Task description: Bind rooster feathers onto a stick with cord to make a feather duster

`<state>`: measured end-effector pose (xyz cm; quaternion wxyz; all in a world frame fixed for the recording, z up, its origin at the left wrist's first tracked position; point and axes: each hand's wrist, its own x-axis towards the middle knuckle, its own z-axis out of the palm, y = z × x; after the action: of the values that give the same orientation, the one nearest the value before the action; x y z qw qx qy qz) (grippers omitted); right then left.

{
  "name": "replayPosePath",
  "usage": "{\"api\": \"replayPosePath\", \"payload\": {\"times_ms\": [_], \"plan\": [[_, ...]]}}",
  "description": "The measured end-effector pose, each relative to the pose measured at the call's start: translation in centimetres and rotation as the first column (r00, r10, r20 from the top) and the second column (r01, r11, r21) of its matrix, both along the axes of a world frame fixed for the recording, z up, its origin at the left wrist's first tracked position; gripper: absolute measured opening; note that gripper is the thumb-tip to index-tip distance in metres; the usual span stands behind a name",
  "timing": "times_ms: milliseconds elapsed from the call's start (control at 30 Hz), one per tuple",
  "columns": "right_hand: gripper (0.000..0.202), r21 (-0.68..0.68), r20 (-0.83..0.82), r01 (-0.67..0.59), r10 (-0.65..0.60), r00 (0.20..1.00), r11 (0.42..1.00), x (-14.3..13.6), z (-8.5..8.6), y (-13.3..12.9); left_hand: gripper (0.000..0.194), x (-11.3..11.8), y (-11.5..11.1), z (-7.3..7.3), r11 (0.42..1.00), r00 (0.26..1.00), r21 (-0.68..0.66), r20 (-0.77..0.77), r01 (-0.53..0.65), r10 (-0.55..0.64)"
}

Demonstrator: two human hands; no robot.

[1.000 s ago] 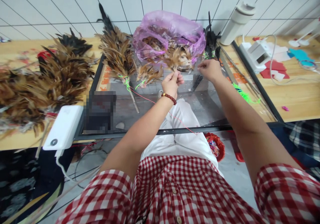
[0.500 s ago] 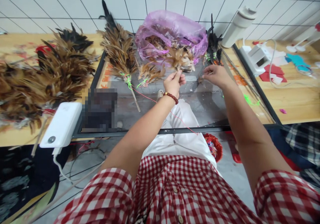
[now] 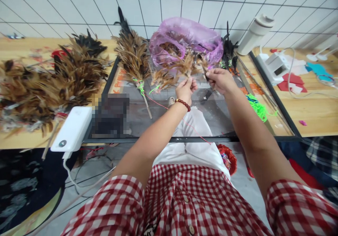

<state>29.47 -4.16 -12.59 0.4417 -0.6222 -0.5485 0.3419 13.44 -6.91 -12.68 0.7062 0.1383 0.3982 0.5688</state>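
Observation:
My left hand is closed in a pinch on the base of a small bunch of brown feathers, which fans upward from the fingers. To its right, my right hand pinches a small dark feather between thumb and fingers. Just behind both hands lies a pink plastic bag with more feathers in its opening. Left of my left hand are a small feather bunch with green string and a bigger feather duster on a stick.
A large feather heap and a white power bank are at the left. Black feathers, a pale bottle, bright green string and a white charger are at the right. A black frame edges the glass tabletop.
My right hand has moved slightly left and now shows a dark feather in its pinch. Brown feathers now stand out more clearly above my left hand. The whole view has shifted a little.

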Motion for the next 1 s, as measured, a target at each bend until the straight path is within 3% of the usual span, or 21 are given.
{"api": "replayPosePath", "payload": {"times_ms": [67, 133, 233, 467, 700, 867, 1000], "plan": [[0.030, -0.059, -0.257, 0.012, -0.027, 0.966, 0.998, 0.3, 0.2, -1.5, 0.015, 0.2, 0.0, -0.2, 0.999, 0.999, 0.020, -0.035, 0.031, -0.030], [0.036, -0.061, -0.365, 0.047, -0.066, 0.928, 0.997, -0.2, 0.1, -2.7, 0.014, 0.4, -0.1, -0.4, 0.996, 0.994, 0.030, -0.081, 0.078, -0.075], [0.042, -0.008, -0.380, 0.121, -0.115, 0.918, 0.993, -1.5, -0.6, -3.6, 0.017, 0.6, -0.4, -0.4, 0.987, 0.979, 0.034, -0.139, 0.155, -0.149], [0.048, 0.125, -0.305, 0.094, -0.052, 0.951, 0.988, -2.8, -1.1, -3.5, 0.022, 0.1, -0.7, -0.1, 0.947, 0.932, 0.084, -0.224, 0.311, -0.286], [0.033, 0.157, -0.047, 0.162, -0.156, 0.987, 0.974, -1.7, -0.7, -3.3, 0.017, 0.2, -0.2, -0.7, 0.969, 0.945, 0.107, -0.268, 0.222, -0.187], [0.037, 0.130, -0.150, 0.148, -0.128, 0.980, 0.980, -1.2, -1.5, -3.1, 0.021, 0.1, 0.2, -0.7, 0.986, 0.970, 0.067, -0.199, 0.154, -0.138], [0.041, 0.136, -0.135, 0.112, -0.094, 0.986, 0.984, -0.9, -2.2, -2.7, 0.017, 0.0, 0.6, -0.9, 0.996, 0.983, 0.037, -0.166, 0.083, -0.076]]}}
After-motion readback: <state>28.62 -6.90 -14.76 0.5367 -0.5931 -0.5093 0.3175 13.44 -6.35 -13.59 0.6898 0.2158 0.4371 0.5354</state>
